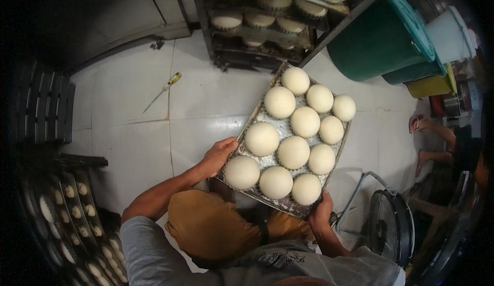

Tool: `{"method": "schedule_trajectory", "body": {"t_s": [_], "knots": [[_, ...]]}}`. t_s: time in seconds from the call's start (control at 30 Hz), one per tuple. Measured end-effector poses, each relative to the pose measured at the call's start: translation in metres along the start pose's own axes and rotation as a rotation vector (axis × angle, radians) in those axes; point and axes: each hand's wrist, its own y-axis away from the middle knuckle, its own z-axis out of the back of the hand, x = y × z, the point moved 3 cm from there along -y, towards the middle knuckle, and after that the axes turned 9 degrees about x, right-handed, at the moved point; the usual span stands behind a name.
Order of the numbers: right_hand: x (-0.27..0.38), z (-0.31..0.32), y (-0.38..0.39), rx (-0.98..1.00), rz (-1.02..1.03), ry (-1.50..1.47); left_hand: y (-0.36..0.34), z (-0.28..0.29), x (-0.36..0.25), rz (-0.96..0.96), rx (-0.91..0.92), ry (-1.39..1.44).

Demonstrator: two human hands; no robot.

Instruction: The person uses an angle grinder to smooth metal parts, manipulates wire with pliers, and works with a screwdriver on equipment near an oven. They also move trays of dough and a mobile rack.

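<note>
Between my two hands is a dark metal baking tray (268,126), held at a slant, its far end close to the front of a tray rack (205,28). Several round, pale dough balls (294,152) sit on it in rows, some with fluted paper or tin edges showing beneath. My left hand (220,156) grips the tray's left edge near its close corner, thumb on the rim. At the right close corner, my right hand (322,211) is closed round the edge; its fingers are partly hidden under the tray.
Filled trays of similar dough (226,21) stand on the rack's shelves. Green tubs (381,39) are at the far right, a floor fan (391,224) at the near right. A screwdriver (170,84) lies on the tiled floor. More trays with dough pieces (77,211) are at left. Another person's legs (437,131) show at right.
</note>
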Motion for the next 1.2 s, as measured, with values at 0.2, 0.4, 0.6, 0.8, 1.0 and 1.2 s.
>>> {"method": "schedule_trajectory", "body": {"t_s": [0.2,0.4,0.6,0.8,1.0,1.2], "knots": [[0.001,-0.016,0.014,-0.174,0.063,0.036,-0.033,0.021,-0.003,0.032,0.087,-0.127],[-0.016,-0.027,0.042,-0.244,0.232,-0.003,-0.04,0.033,-0.038,0.055,0.454,-0.211],[-0.006,-0.025,0.038,-0.17,0.374,0.197,-0.027,0.038,-0.045,0.062,0.48,-0.505],[0.001,-0.025,0.02,0.038,0.463,0.258,0.034,0.023,-0.041,-0.304,0.362,-0.53],[0.036,-0.075,0.063,0.198,0.453,0.346,0.131,0.03,-0.054,-0.527,0.117,-0.45],[0.06,-0.149,0.071,0.341,0.428,0.367,0.172,0.042,-0.073,-0.667,0.036,-0.297]]}}
